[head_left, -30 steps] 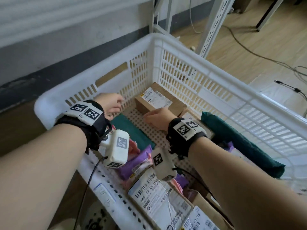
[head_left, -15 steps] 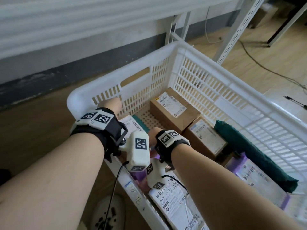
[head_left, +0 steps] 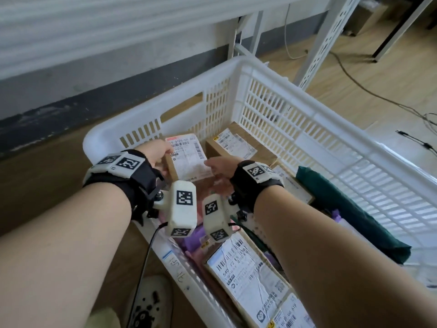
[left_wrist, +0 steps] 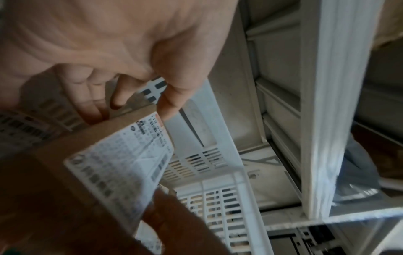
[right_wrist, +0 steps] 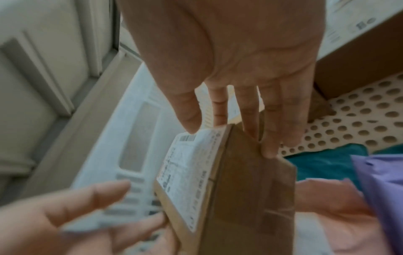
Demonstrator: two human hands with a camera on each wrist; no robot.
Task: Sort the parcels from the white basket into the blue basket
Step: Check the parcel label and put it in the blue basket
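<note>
A brown cardboard box [head_left: 186, 162] with a white shipping label is held between both hands over the near left corner of the white basket [head_left: 307, 124]. My left hand [head_left: 165, 155] pinches its left edge; thumb and fingers of the left hand [left_wrist: 130, 112] meet at the box's [left_wrist: 54, 172] corner. My right hand [head_left: 212, 165] grips the right side. In the right wrist view the right hand [right_wrist: 229, 136] has its thumb on the label and its fingers along the box's [right_wrist: 250, 189] side. The blue basket is not in view.
Several parcels lie in the basket: another brown box [head_left: 238, 145] at the far end, a dark green bag [head_left: 350, 209] along the right wall, purple and pink bags, and a large labelled box [head_left: 246, 273] near me. White shelf legs [head_left: 326, 39] and cables [head_left: 378, 95] stand beyond.
My right hand left the far box and came to the near left corner. Both hands took hold of the labelled box there and raised it.
</note>
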